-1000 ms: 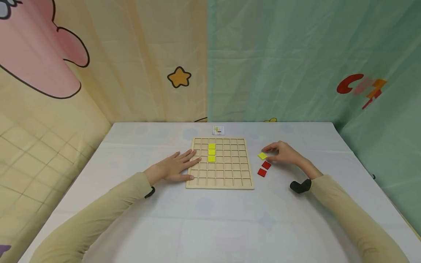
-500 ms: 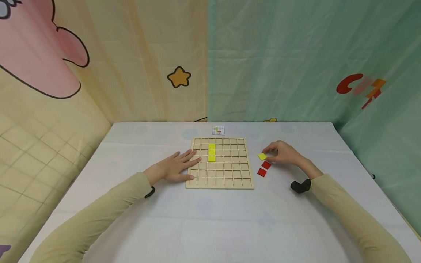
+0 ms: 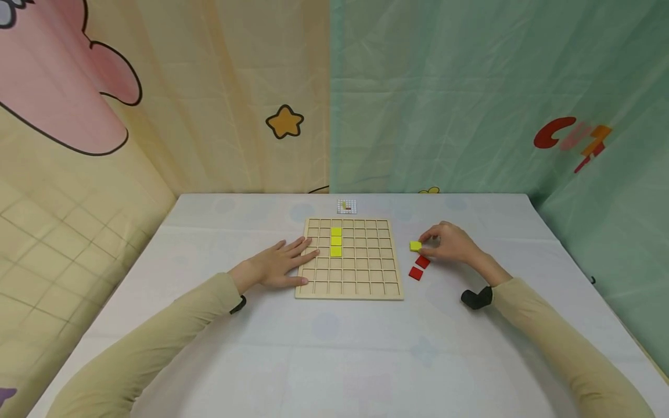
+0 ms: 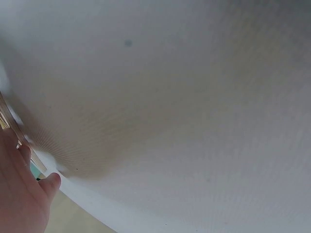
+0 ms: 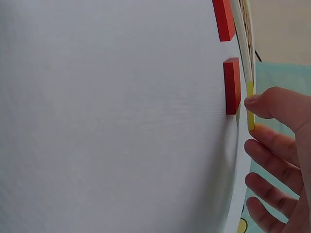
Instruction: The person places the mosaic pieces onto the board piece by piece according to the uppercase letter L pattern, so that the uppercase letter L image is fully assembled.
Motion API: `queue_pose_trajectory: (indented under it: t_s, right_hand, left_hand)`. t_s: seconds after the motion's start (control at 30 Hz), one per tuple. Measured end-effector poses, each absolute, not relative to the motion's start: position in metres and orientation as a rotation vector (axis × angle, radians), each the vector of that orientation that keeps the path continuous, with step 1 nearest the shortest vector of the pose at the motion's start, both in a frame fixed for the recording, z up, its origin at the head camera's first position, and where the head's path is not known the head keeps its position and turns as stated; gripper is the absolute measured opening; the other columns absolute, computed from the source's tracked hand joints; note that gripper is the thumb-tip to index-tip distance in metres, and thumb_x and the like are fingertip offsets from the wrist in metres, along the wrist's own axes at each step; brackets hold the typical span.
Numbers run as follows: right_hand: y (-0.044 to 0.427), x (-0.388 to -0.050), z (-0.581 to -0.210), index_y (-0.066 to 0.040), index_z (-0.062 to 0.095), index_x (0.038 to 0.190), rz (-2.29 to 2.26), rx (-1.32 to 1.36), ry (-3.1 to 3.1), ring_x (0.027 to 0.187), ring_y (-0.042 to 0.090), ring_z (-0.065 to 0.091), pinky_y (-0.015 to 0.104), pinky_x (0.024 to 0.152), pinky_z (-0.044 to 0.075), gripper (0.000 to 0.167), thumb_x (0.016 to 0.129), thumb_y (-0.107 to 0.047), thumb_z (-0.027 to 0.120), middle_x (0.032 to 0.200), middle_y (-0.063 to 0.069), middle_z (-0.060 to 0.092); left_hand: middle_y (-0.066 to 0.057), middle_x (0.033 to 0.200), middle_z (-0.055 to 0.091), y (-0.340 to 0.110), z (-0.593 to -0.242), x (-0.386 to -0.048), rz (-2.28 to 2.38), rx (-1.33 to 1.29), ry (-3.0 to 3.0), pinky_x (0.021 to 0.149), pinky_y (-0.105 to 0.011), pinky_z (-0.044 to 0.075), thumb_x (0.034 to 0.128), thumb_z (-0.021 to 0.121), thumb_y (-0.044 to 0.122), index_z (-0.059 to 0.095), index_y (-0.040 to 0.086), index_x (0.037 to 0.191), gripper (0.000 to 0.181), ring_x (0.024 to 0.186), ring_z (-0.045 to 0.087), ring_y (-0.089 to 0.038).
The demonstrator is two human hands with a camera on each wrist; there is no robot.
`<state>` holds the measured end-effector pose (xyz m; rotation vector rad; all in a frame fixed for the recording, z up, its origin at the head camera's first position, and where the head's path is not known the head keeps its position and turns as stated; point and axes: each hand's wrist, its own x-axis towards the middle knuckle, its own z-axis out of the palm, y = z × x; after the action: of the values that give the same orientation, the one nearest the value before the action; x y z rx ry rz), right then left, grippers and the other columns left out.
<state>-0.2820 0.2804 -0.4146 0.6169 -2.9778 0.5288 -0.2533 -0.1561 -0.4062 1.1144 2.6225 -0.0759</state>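
In the head view, the right hand (image 3: 453, 242), right of centre, pinches a yellow tile (image 3: 415, 246) between thumb and finger, so the fingers are nearly closed at the tips. The tile sits just right of the wooden board (image 3: 362, 253), apart from it. In the right wrist view the tile shows edge-on at the right side of the frame, with the other fingers spread loosely below it.

Two red tiles (image 3: 416, 273) lie on the table (image 3: 324, 360) just below the yellow one in the head view, the upper one right beside the thumb.

The left hand (image 3: 277, 264), left of centre, lies flat with its fingers spread and straight, touching the board's left side and gripping nothing. Three more yellow tiles (image 3: 336, 241) form an upright column in the board's upper left part. A small printed card (image 3: 347, 207) lies above the board's top edge.
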Motion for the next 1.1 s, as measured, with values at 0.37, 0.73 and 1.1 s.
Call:
queue_pose_trajectory:
  t_s: [0.37,0.73,1.1]
  right_hand:
    - [0.260,-0.278,-0.408,-0.008,0.076,0.094,0.560,0.633,-2.915,0.085,0.020,0.057,0.034,0.073,0.049,0.026,0.076,-0.027,0.078,0.090,0.004,0.072]
    - [0.234,-0.275,-0.401,-0.010,0.076,0.094,0.592,0.721,-2.875,0.086,0.021,0.060,0.034,0.073,0.049,0.028,0.075,-0.030,0.080,0.088,0.002,0.072]
    - [0.203,-0.279,-0.396,-0.012,0.076,0.093,0.637,0.819,-2.840,0.086,0.022,0.061,0.036,0.073,0.050,0.025,0.075,-0.029,0.080,0.088,0.002,0.073]
  left_hand:
    - [-0.011,0.163,-0.001,-0.156,-0.407,-0.253,-0.078,1.100,2.618,0.117,-0.059,0.012,0.0975,0.036,0.059,0.011,0.023,0.156,0.073,0.151,0.001,-0.029]
    - [-0.014,0.163,0.002,-0.156,-0.406,-0.253,-0.080,1.119,2.628,0.116,-0.060,0.014,0.0973,0.037,0.058,0.013,0.020,0.156,0.074,0.150,0.004,-0.032]
    - [-0.010,0.163,-0.002,-0.156,-0.406,-0.254,-0.092,1.100,2.624,0.117,-0.059,0.013,0.0969,0.035,0.061,0.010,0.024,0.156,0.074,0.151,0.001,-0.029]
